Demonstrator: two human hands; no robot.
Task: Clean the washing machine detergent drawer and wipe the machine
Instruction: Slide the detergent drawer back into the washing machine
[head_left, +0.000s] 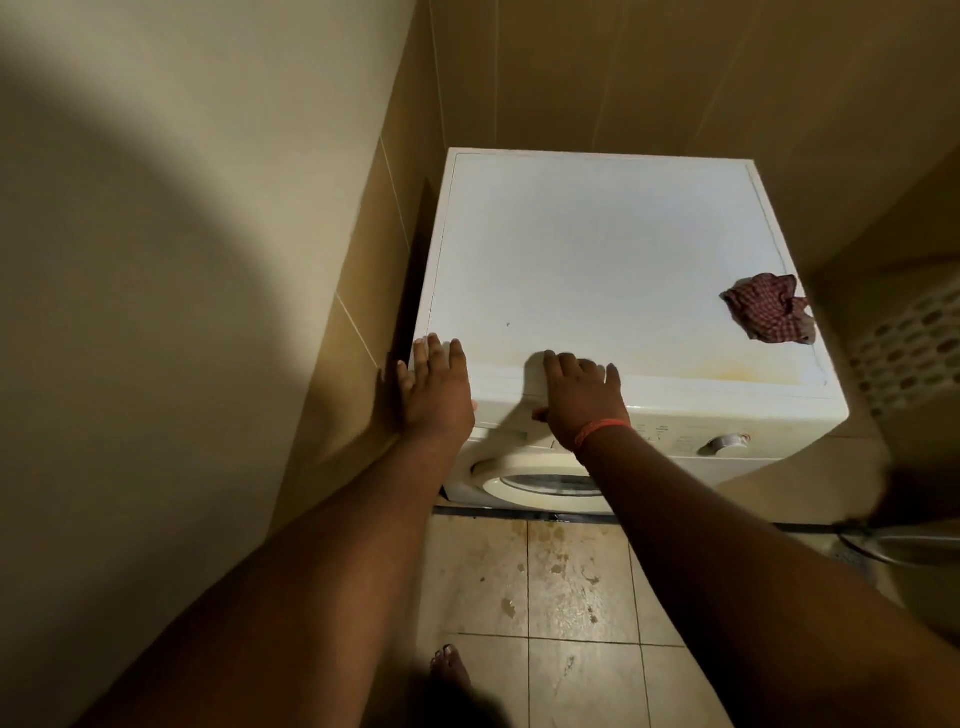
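Bare foot (451, 667) on tiles; both hands on washer (597, 270); cloth (769, 307) right.

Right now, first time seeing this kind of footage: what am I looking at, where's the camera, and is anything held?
There is no robot here. It is one picture from a wide-angle camera worn on a person's head, looking forward and down, so the two forearms reaching in from the bottom are the wearer's own.

They stand in front of a white front-loading washing machine set in a tiled corner. The left hand rests with straight fingers on the machine's front left corner. The right hand, with an orange band at the wrist, lies flat over the front edge, just above the detergent drawer, which looks closed.

Neither hand holds anything. A crumpled red checked cloth lies on the lid near its right edge. The lid shows yellowish staining along the front. A dial sits on the front panel, and a perforated basket stands to the right.
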